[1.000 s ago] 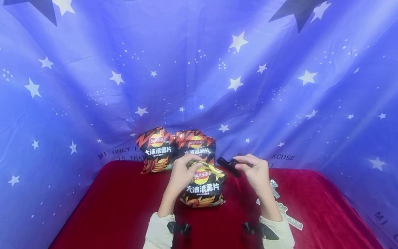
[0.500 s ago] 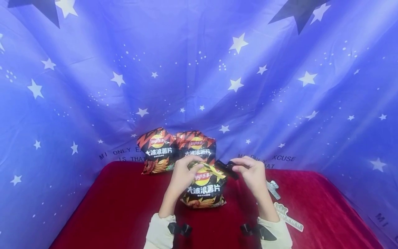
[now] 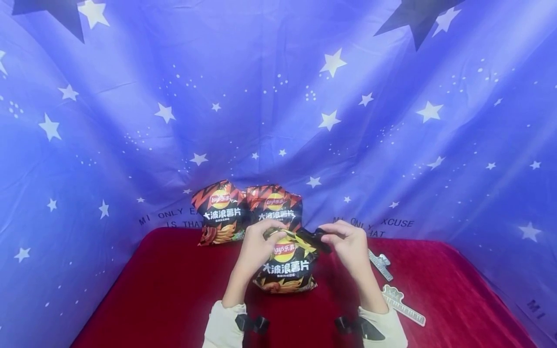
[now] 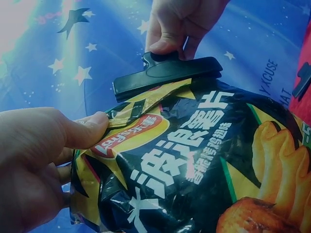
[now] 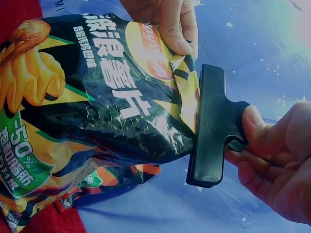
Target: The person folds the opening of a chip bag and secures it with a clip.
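Note:
A black and yellow bag of chips (image 3: 287, 268) stands on the red cloth, its top edge folded over. My left hand (image 3: 256, 246) pinches that fold at the left, thumb in front, as the left wrist view also shows. In my right hand (image 3: 350, 246) is a black bag clip (image 5: 210, 126), pinched by its handles between thumb and fingers. The clip's long bar lies along the right part of the folded top, right at the bag's edge in both wrist views.
Behind stand two red and black chip bags, one at left (image 3: 219, 212) and another (image 3: 276, 203) partly hidden. Two pale clips, an upper one (image 3: 381, 266) and a lower one (image 3: 404, 305), lie right of my right arm on the red cloth (image 3: 452, 285). A starry blue curtain (image 3: 270, 125) hangs behind.
My right hand has moved left, bringing the black bag clip from beside the bag onto its folded top edge. The left hand keeps its pinch on the fold.

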A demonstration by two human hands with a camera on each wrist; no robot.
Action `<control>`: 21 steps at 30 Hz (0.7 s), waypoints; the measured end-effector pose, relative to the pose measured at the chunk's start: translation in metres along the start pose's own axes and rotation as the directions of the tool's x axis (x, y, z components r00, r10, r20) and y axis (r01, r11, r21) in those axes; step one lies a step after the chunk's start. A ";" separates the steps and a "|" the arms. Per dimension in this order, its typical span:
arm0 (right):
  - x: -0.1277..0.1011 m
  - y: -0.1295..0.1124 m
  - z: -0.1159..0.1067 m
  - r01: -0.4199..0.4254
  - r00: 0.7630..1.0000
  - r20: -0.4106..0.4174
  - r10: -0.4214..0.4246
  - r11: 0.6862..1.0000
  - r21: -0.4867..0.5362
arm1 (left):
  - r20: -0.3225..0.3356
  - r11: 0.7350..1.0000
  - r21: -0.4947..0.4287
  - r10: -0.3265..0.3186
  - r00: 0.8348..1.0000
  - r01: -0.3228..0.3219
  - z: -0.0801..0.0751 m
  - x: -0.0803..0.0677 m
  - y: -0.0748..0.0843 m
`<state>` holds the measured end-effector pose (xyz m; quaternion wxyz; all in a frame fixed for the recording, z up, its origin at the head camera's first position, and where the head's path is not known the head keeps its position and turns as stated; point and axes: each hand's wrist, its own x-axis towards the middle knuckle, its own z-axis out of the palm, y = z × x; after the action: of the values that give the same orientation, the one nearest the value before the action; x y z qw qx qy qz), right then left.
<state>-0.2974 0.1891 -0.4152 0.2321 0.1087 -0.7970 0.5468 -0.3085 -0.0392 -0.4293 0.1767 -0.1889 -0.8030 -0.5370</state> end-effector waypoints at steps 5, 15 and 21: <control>0.000 0.000 0.002 0.023 1.000 0.013 -0.022 1.000 -0.020 | 0.008 1.000 -0.019 -0.018 1.000 0.018 -0.002 0.000 -0.001; -0.002 -0.002 0.005 0.005 1.000 0.027 -0.004 0.999 -0.040 | 0.013 0.999 -0.041 -0.027 1.000 0.027 -0.003 0.001 0.001; -0.002 -0.002 0.009 0.014 0.999 0.040 -0.012 0.998 -0.057 | 0.007 0.999 -0.037 -0.032 0.999 0.032 -0.002 0.001 0.000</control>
<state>-0.2965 0.1800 -0.4169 0.2231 0.1178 -0.8162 0.5198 -0.3088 -0.0410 -0.4281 0.1619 -0.1810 -0.7965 -0.5538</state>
